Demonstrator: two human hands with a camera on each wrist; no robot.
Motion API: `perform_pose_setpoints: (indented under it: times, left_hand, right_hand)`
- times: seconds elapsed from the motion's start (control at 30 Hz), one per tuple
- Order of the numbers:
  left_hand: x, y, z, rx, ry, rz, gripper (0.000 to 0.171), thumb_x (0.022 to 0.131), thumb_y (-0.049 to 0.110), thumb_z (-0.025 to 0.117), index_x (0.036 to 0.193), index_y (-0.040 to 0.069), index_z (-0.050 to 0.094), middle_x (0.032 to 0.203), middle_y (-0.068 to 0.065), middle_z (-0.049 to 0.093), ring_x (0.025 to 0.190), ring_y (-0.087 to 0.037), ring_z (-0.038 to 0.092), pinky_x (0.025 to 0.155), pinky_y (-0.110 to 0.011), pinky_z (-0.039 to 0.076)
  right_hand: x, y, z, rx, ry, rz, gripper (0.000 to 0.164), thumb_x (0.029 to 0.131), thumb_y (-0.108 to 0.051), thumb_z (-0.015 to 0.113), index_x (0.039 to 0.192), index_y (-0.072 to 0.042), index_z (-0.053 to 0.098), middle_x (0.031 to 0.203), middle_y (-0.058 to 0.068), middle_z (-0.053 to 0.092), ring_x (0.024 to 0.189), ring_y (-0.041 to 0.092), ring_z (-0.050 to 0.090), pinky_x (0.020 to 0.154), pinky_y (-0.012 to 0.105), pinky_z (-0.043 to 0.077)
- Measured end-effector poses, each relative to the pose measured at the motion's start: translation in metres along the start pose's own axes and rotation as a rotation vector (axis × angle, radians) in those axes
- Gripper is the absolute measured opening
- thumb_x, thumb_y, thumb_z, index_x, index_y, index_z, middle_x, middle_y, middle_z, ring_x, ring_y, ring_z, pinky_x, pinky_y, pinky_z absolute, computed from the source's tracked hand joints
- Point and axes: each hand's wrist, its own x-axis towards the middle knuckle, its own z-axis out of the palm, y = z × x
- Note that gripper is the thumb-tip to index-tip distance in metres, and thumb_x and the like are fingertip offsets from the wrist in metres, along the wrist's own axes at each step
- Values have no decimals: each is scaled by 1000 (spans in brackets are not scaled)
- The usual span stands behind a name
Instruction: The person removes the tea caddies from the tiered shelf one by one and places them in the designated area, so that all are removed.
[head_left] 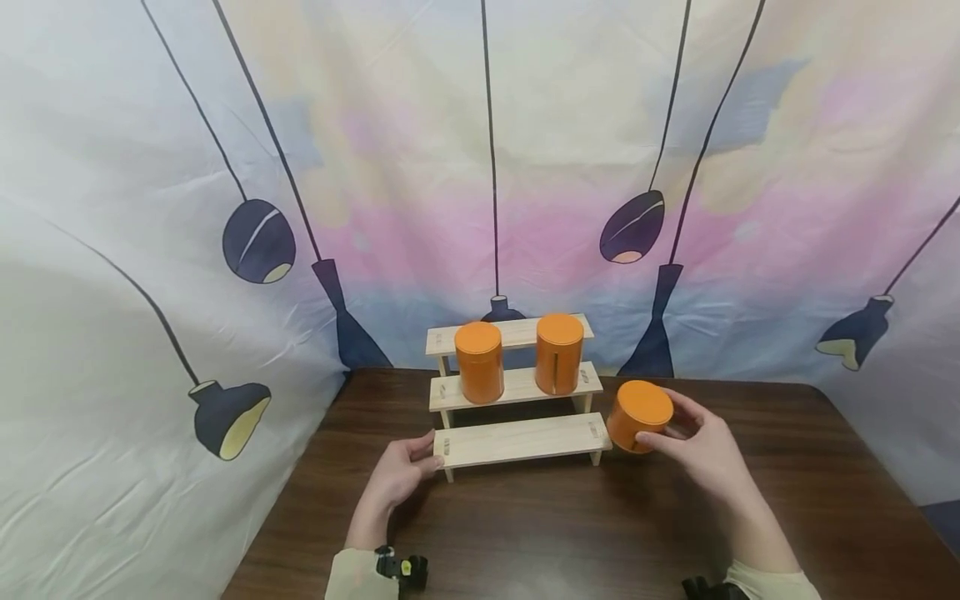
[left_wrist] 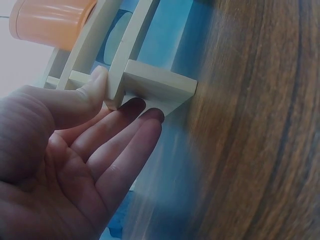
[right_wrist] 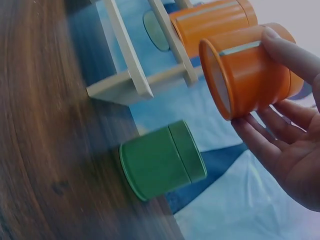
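Observation:
A three-tier wooden stand (head_left: 517,441) is on the table, and two orange canisters (head_left: 479,367) (head_left: 558,358) stand upright on its middle tier. At the left end of the lowest tier, my left hand (head_left: 402,468) pinches the board (left_wrist: 118,82), thumb above and fingers underneath. My right hand (head_left: 703,446) grips a third orange canister (head_left: 640,415) around its side, just right of the stand; the right wrist view has this canister (right_wrist: 250,75) raised off the table. Below it a green canister (right_wrist: 162,161) stands on the tabletop, out of sight in the head view.
The dark wood table (head_left: 525,533) reaches back to a hanging cloth (head_left: 420,150) printed with lamps. The cloth also covers the left and right sides. Dark cameras are strapped to both wrists, the left one (head_left: 402,568) above a pale sleeve.

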Motion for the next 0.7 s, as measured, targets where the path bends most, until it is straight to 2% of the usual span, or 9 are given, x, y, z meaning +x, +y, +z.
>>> perform_pose_setpoints:
  times: [0.1, 0.2, 0.43, 0.7]
  left_hand:
    - [0, 0, 0, -1, -1, -2, 54, 97, 4, 77, 146, -8, 59, 139, -27, 66, 128, -36, 66, 101, -50, 57]
    - [-1, 0, 0, -3, -3, -2, 53, 97, 3, 76, 146, -9, 59, 139, -28, 66, 127, -36, 67, 100, -49, 58]
    - [-2, 1, 1, -48, -16, -7, 53, 97, 0, 75, 146, -11, 58, 139, -32, 64, 121, -35, 70, 93, -44, 62]
    - [0, 0, 0, -40, -16, -16, 54, 97, 4, 77, 147, -8, 59, 140, -29, 65, 123, -33, 70, 96, -46, 61]
  right_hand:
    - [0, 4, -7, -11, 65, -20, 90, 91, -31, 89, 163, -3, 42, 152, 23, 54, 117, -3, 63, 90, 13, 54]
    - [0, 9, -11, -19, 140, -22, 89, 91, -33, 89, 163, -5, 43, 153, 22, 54, 114, -10, 56, 91, 9, 51]
    - [0, 14, -18, -3, 263, 47, 91, 92, -37, 87, 165, -8, 41, 156, 19, 53, 119, -3, 55, 89, 7, 50]
    - [6, 22, -25, 75, 364, 113, 86, 93, -29, 87, 165, -14, 43, 150, 2, 54, 132, 11, 56, 91, 8, 50]
